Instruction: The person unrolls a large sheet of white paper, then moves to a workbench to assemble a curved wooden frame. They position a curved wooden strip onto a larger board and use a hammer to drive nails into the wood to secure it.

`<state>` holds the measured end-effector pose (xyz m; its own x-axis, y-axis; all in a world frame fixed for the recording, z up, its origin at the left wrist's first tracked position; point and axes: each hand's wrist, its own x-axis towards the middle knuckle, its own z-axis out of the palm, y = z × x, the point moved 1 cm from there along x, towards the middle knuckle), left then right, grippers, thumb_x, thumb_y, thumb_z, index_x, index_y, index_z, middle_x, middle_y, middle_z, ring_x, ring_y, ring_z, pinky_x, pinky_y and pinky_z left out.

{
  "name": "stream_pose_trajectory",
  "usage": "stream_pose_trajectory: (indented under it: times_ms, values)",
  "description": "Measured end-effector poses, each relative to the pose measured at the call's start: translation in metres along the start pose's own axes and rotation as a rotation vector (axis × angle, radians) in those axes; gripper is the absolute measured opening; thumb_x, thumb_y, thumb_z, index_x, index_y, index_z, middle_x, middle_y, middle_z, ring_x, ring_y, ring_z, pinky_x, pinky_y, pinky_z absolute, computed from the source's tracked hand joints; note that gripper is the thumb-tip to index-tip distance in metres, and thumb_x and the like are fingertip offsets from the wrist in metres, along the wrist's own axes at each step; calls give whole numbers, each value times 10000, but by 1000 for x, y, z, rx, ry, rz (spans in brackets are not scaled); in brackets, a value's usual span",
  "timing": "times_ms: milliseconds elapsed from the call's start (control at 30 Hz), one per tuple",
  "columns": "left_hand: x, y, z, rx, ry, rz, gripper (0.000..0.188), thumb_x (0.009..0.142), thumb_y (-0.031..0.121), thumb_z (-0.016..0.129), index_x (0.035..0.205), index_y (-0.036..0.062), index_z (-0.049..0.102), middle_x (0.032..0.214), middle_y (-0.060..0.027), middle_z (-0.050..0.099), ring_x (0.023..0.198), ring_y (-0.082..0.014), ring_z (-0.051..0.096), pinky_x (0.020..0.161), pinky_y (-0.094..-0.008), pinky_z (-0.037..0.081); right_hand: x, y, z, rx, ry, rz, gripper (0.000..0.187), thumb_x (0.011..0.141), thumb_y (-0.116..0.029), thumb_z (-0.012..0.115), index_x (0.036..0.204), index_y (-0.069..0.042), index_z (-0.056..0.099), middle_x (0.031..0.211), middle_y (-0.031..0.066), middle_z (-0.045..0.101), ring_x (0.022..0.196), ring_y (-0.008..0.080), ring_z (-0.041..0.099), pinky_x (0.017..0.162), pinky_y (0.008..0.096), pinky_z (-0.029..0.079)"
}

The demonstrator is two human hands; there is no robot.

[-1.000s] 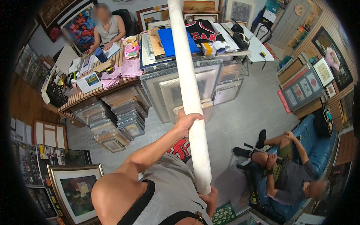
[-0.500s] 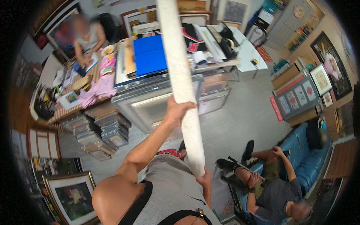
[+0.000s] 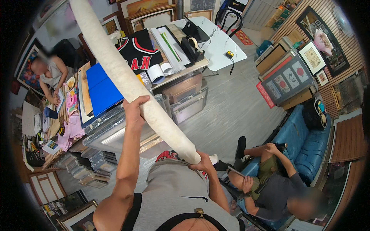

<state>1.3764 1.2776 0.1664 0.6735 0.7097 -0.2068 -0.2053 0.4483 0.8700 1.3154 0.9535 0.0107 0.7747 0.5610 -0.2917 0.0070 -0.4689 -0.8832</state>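
1. A person in a grey vest (image 3: 173, 188) holds a long white roll (image 3: 115, 67) aslant on the near side of the counter (image 3: 192, 70); its far length crosses the view of the counter's left part and leaves the picture.

2. The left hand (image 3: 135, 109), before the counter's front, grasps the roll partway along, thumb over the top.

3. The right hand (image 3: 202, 161), farther from the counter, is wrapped about the roll's near end; its hidden fingers cannot be made out.

4. On the counter lie a blue folder (image 3: 102, 90), at left, and a black jersey (image 3: 142, 52); wrapped frames (image 3: 189, 109) stand below its front. Whether the roll touches any of them cannot be told.

5. Right of the counter and nearer the camera, a seated person (image 3: 277, 188) occupies a blue sofa (image 3: 304, 131).

6. The step in hand appears to be supporting and steering the roll two-handed. Any next move would seem to call for both grips kept firm and the unseen far end watched around the counter.
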Motion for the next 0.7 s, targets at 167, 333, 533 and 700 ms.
stream_pose_trajectory:
  times_ms: [167,333,533,700]
  values:
    - [31,-34,41,-3,134,43,508,653,-63,635,1139,-22,494,978,-138,596,860,-280,629,757,-414,556,50,15,-67,-64,-79,-6,564,509,-261,820,1013,-53,675,891,160,685,834,301,659,781,383,507]
    - [66,-82,89,-103,184,-24,491,658,-49,672,1115,-59,492,982,-145,589,861,-287,624,759,-416,552,111,36,-176,-105,-152,-157,596,518,-294,833,1028,-39,662,910,164,688,831,308,670,764,385,510]
    - [102,-146,165,-215,344,-35,358,723,64,653,1046,-24,525,918,-131,574,839,-291,620,792,-432,545,192,55,-339,-150,-237,-233,722,478,-308,859,1114,-50,636,996,165,681,941,314,654,834,393,500]
    - [124,-192,216,-430,446,-93,408,682,19,686,1054,-45,531,933,-130,567,851,-300,609,778,-458,538,264,54,-446,-418,-184,-352,667,447,-297,854,1025,-41,643,958,127,678,916,324,640,892,415,447]
